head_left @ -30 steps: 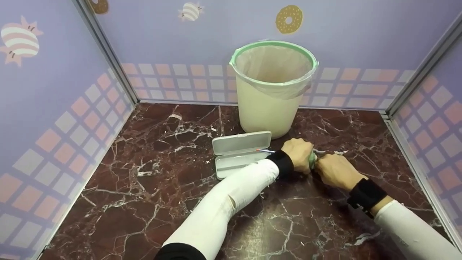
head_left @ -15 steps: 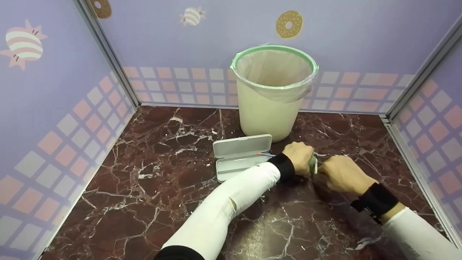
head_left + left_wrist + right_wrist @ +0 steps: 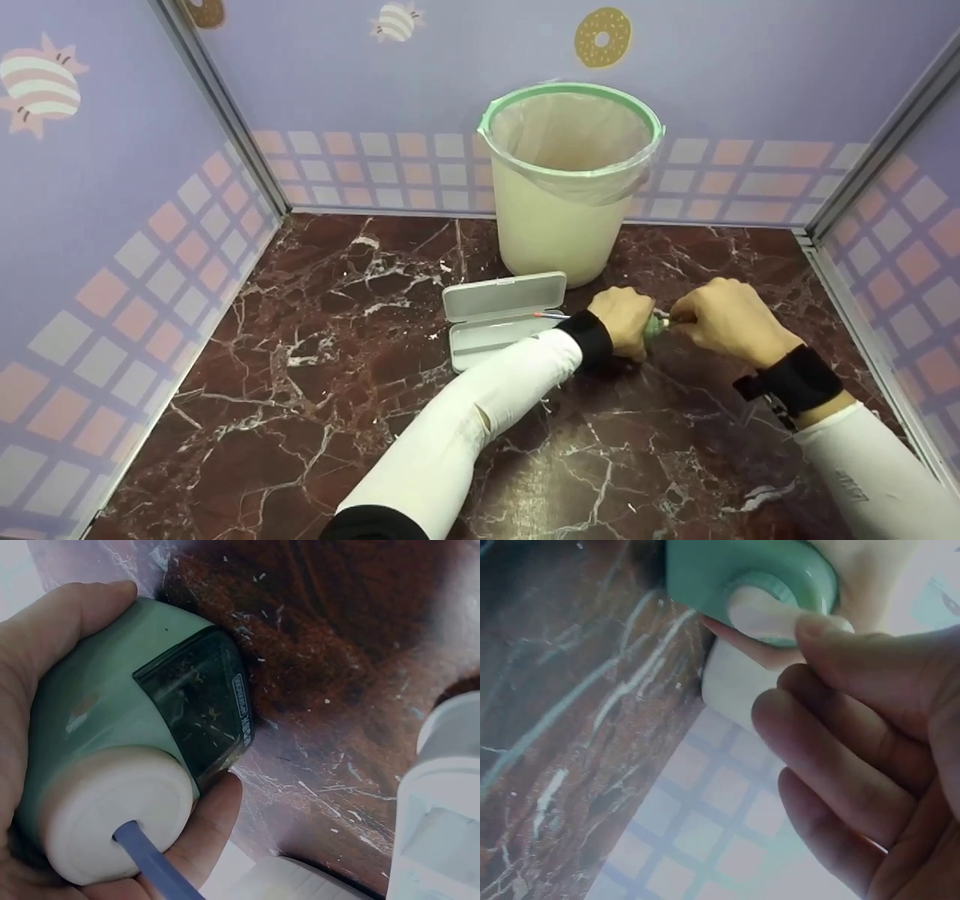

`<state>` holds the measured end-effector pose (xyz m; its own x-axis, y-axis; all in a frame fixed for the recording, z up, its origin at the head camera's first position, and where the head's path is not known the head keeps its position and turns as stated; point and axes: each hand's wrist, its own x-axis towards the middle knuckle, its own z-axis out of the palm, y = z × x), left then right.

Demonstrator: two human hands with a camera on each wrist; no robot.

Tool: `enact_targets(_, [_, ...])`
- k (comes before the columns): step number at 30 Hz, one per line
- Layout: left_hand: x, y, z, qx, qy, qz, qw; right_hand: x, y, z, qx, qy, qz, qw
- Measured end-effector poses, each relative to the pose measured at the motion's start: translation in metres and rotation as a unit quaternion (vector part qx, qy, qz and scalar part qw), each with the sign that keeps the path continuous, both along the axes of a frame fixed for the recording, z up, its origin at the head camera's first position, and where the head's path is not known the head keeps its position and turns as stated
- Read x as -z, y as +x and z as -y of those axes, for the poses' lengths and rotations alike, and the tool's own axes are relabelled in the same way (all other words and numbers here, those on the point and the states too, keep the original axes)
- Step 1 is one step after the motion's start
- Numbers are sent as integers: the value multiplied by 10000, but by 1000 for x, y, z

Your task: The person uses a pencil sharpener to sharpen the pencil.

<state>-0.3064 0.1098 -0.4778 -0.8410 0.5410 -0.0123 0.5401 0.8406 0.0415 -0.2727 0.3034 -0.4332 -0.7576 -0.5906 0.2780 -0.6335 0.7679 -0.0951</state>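
My left hand [image 3: 621, 319] grips a green pencil sharpener [image 3: 105, 682] on the table, its thumb over the top and fingers around the far side. The sharpener has a dark see-through shavings drawer [image 3: 199, 705] and a pale round front. A blue-violet pencil [image 3: 154, 859] is stuck into the hole in that front. On the opposite side, my right hand [image 3: 724, 319] pinches the white crank handle [image 3: 761, 611] between thumb and forefinger, the other fingers curled below. Past the left wrist, the orange end of a slim blue stick [image 3: 551, 316] overlaps the pencil case [image 3: 480, 341].
The white pencil case lies with its lid raised, left of my left hand. Behind it stands a cream bin [image 3: 559, 225] with a green rim and clear liner. Patterned walls enclose the dark red marble table [image 3: 337, 420] at the back and sides. Small pale crumbs are scattered about.
My right hand dips toward me, then rises and shifts right, carrying the crank handle round. The left hand stays in place on the sharpener. The view tilts slightly.
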Motion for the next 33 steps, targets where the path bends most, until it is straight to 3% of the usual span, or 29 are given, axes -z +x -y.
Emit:
enact_targets(16, [1, -2, 2, 47, 117, 17, 9999, -2, -18, 4, 362, -315, 377, 9981])
enact_targets(21, [2, -2, 3, -35, 121, -37, 9999, 17, -40, 5, 547, -308, 366, 9974])
enact_targets(24, [4, 0, 2, -37, 95, -99, 9999, 35, -49, 6, 459, -241, 649, 9965])
enact_targets(29, [7, 2, 0, 100, 90, -184, 9997, 52, -50, 7, 285, -91, 1204, 9923])
enact_targets(33, [3, 1, 2, -10, 144, -255, 9996, 51, -48, 10, 235, -189, 1214, 9922])
